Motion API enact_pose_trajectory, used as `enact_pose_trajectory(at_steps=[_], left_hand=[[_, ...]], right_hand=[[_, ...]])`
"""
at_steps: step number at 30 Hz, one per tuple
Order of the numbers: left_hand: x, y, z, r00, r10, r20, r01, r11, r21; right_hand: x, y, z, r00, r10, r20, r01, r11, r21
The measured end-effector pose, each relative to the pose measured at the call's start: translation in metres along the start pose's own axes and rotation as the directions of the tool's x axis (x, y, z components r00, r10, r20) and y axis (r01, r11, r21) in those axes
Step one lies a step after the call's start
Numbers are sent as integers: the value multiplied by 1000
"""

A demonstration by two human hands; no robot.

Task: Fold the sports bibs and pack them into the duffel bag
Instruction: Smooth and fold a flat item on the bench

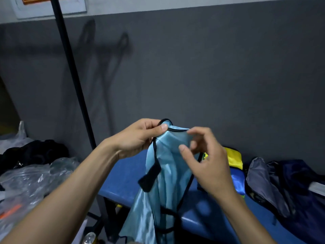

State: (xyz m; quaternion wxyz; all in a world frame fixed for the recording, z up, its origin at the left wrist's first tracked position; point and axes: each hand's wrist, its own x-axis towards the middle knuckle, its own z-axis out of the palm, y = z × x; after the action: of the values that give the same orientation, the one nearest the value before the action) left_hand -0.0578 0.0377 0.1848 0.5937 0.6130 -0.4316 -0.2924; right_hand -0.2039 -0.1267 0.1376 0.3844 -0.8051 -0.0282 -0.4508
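The left hand (139, 138) pinches the black-trimmed light blue satin bib (167, 166) by its top edge above the blue padded bench (126, 180); the right hand (202, 161) hovers, fingers spread.

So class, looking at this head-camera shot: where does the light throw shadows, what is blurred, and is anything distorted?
Head view: shadows of the raised arms and bib fall on the grey wall; the right hand shows motion blur near the light blue bib, which the left hand pinches; wide-angle bending tilts the black pole; the room is dim.
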Motion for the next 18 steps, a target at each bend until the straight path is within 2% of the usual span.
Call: enact_pose_trajectory(at_steps=[1,2,5,8,10,13,16,17,18], left_hand=[[4,4,1,1000,8,21,-9,1000,20],[8,9,3,999,16,42,-17,999,39],[17,16,8,997,43,61,-46,998,53],[20,19,11,995,30,94,-36,997,62],[18,21,15,999,-2,48,1,1000,19],[17,20,21,988,-73,-135,64,995,-73],[16,23,24,979,-14,-202,28,997,68],[14,26,26,982,21,-187,9,988,157],[11,32,28,985,55,-164,-15,972,235]], right_hand=[[5,2,-2,993,36,-112,-40,999,-37],[10,2,-4,987,55,-150,-65,996,-63],[24,2,-5,997,0,-71,-6,996,-89],[29,5,-10,995,53,-86,-48,997,58],[32,3,-20,991,135,19,-135,963,235],[34,-15,-41,938,195,286,-304,860,410],[36,-43,-53,821,124,557,-339,891,302],[37,-50,-52,807,107,581,-291,928,233],[40,-53,-47,827,98,553,-210,967,143]])
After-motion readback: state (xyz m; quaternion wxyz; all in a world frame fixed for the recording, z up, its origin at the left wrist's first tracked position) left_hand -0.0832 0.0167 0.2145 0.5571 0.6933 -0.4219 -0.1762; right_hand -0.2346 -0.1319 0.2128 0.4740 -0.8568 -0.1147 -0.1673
